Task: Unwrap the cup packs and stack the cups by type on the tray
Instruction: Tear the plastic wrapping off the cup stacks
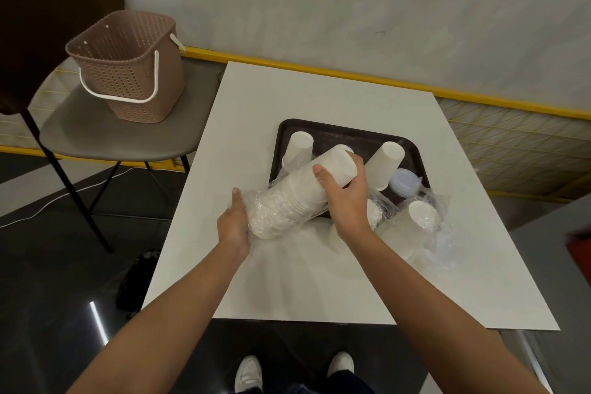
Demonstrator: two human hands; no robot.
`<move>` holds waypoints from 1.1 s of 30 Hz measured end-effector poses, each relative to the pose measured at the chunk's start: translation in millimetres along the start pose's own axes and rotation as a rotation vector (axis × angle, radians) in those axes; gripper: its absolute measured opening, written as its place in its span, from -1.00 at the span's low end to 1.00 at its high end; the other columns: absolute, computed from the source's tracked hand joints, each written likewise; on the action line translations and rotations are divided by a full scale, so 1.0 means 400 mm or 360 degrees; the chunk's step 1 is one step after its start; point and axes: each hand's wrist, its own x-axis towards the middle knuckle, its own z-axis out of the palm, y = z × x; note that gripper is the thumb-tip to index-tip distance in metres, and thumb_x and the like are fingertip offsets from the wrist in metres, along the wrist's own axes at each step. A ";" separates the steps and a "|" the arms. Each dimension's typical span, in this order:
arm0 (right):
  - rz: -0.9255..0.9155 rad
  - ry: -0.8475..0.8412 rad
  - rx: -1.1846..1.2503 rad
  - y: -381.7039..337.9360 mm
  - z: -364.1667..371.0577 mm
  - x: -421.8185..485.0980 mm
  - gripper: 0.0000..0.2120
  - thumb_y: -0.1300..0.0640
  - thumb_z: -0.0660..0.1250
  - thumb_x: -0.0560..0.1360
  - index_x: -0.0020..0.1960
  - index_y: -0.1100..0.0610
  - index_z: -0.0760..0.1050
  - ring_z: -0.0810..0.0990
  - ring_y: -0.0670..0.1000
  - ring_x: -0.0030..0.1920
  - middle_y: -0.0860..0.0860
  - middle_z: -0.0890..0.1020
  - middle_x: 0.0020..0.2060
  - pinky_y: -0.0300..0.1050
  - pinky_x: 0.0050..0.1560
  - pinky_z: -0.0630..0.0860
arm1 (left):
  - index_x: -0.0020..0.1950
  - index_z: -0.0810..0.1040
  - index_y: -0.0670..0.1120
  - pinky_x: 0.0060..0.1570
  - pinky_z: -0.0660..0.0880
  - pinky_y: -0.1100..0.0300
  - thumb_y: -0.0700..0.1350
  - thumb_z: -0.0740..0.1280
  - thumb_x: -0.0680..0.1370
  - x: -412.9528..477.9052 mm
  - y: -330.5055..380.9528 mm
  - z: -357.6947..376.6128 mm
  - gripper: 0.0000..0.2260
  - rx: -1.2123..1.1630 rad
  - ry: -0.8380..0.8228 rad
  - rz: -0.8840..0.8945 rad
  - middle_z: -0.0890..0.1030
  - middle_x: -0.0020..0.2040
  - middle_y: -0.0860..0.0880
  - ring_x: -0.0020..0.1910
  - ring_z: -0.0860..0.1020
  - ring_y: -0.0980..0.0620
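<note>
Your right hand point(347, 195) is curled round the closed end of the cup pack point(294, 198), which lies tilted at mid-frame over the near left corner of the tray point(332, 134). Your left hand point(235, 221) clutches the loose wrap point(256, 198) at the rim end. Hold the cups firmly without crushing them, and draw the wrap straight off toward the lower left so the stack stays nested.

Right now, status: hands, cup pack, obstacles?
Left hand grips cup pack at rim end, right hand at base end. Wrap not yet off. Second wrapped pack lies right.
</note>
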 end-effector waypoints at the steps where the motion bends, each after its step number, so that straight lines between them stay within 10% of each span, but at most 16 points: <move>1: -0.0019 -0.0031 -0.0042 0.004 0.000 -0.002 -0.65 0.11 0.47 0.40 0.01 -0.19 0.39 0.55 -0.11 0.03 -0.09 0.55 -0.01 -0.14 0.06 0.53 | 0.05 0.51 -0.10 0.01 0.48 0.15 0.15 0.26 0.55 0.005 0.001 -0.003 -0.69 -0.0107 -0.0048 -0.0015 0.60 -0.04 -0.01 -0.05 0.58 0.01; 9: -0.0080 -0.0132 -0.0163 0.011 0.007 -0.004 -0.59 0.18 0.49 0.38 0.13 0.00 0.39 0.51 -0.31 -0.09 -0.19 0.52 -0.07 -0.43 -0.09 0.45 | -0.44 0.13 -0.08 -0.40 0.19 0.32 -0.11 0.38 0.51 0.013 -0.016 0.000 -0.52 0.0898 0.0235 0.0780 0.21 -0.46 0.01 -0.44 0.14 0.06; 15: -0.0079 -0.0154 -0.0203 0.014 0.005 -0.001 -0.61 0.15 0.49 0.37 0.09 -0.05 0.38 0.51 -0.31 -0.07 -0.19 0.53 -0.07 -0.46 -0.08 0.44 | -0.44 0.24 -0.09 -0.39 0.21 0.17 -0.05 0.30 0.57 0.008 0.004 -0.005 -0.58 0.1394 0.0133 0.1193 0.35 -0.48 0.01 -0.41 0.31 -0.03; 22: -0.0103 -0.0221 -0.0317 0.019 0.003 -0.001 -0.58 0.15 0.50 0.36 0.12 -0.01 0.40 0.48 -0.35 -0.05 -0.23 0.51 -0.06 -0.51 -0.09 0.40 | 0.17 0.36 -0.15 -0.22 0.41 0.13 -0.07 0.22 0.59 -0.004 0.025 0.001 -0.79 0.2182 0.0059 0.1144 0.59 -0.08 -0.14 -0.17 0.53 -0.12; 28: -0.0133 -0.0334 -0.0333 0.018 0.007 -0.005 -0.57 0.05 0.48 0.29 0.09 -0.02 0.40 0.50 -0.30 -0.05 -0.24 0.51 -0.07 -0.46 -0.07 0.42 | 0.00 0.53 -0.19 -0.08 0.45 0.13 0.06 0.18 0.58 0.001 0.044 0.007 -0.68 0.2476 0.0092 0.0699 0.60 0.00 -0.13 0.02 0.57 -0.14; 33: -0.0162 -0.0399 -0.0339 0.018 0.008 -0.004 -0.54 0.07 0.49 0.30 0.13 0.07 0.40 0.50 -0.23 0.00 -0.13 0.52 0.00 -0.38 -0.03 0.46 | -0.28 0.48 -0.16 -0.16 0.41 0.16 0.14 0.24 0.55 0.024 0.044 -0.008 -0.61 0.1893 -0.0146 0.0385 0.56 -0.23 -0.08 -0.16 0.53 -0.11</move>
